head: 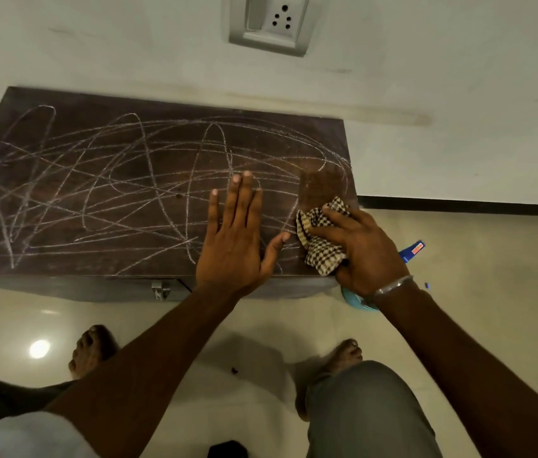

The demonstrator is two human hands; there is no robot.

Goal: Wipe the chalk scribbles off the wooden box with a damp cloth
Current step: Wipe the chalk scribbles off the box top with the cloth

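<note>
A dark wooden box point(102, 180) stands on the floor against the wall, its lid covered with white chalk scribbles point(122, 193). My left hand point(237, 239) lies flat on the lid near its right end, fingers spread, holding nothing. My right hand point(363, 252) presses a crumpled brown-and-cream checked cloth point(318, 236) onto the lid's right front corner. Just above the cloth a small patch of the lid point(322, 186) is free of chalk and looks wet.
A metal latch point(160, 290) hangs on the box's front face. A blue container point(358, 300) and a blue item with an orange label point(411, 251) sit on the pale tiled floor behind my right wrist. A wall socket point(270, 23) is above. My bare feet rest in front of the box.
</note>
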